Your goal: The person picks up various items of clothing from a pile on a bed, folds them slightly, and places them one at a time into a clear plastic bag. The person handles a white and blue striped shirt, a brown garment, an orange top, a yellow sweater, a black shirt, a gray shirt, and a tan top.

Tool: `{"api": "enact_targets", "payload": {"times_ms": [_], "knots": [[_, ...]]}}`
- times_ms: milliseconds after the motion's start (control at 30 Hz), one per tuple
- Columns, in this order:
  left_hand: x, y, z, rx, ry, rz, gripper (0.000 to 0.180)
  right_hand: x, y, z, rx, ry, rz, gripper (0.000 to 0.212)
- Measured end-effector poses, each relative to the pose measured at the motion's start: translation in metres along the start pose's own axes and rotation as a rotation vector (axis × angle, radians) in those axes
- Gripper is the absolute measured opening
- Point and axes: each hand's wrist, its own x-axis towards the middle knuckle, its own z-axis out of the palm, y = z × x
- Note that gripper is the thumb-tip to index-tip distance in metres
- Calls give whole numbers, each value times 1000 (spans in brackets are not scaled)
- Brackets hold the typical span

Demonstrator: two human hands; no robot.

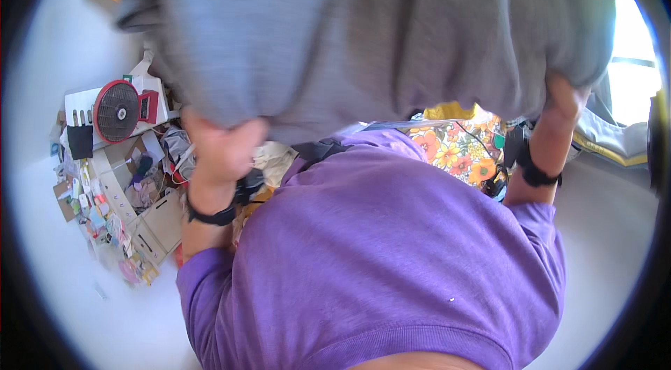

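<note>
A large grey cloth [370, 27], soft and hanging in folds, spreads across the upper part of the head view, blurred by motion. What kind of garment or sheet it is, I cannot tell. My left hand [222, 143] is closed on its lower left edge, with the thumb pressed along the fabric. At the right, my right hand [565, 97] grips the opposite side, its fingers partly covered by the cloth. Both arms are raised, and the cloth is held stretched between them, in front of my purple shirt [391, 230]. Each wrist wears a black band.
Under the grey cloth shows a flowered fabric [454, 153] with a yellow item [451, 111] beside it. A small red-rimmed fan [117, 111] stands at the left, near pale drawers [159, 227] and scattered small items. A bright window [632, 48] is at the right.
</note>
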Motion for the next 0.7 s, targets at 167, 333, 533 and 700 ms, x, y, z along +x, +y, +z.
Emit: {"api": "enact_targets", "payload": {"times_ms": [167,333,533,700], "knots": [[-8,-95,98,-28,-775,-513,32,-57,66,26,-451,-347,606,43],[-65,-225,163,348,-924,-596,23,-117,170,86,-538,-581,640,46],[-36,-174,194,-177,-744,-188,41,-109,185,19,-455,-350,587,35],[-45,-172,166,272,-793,-634,30,-77,142,32,-1178,-615,536,45]]}}
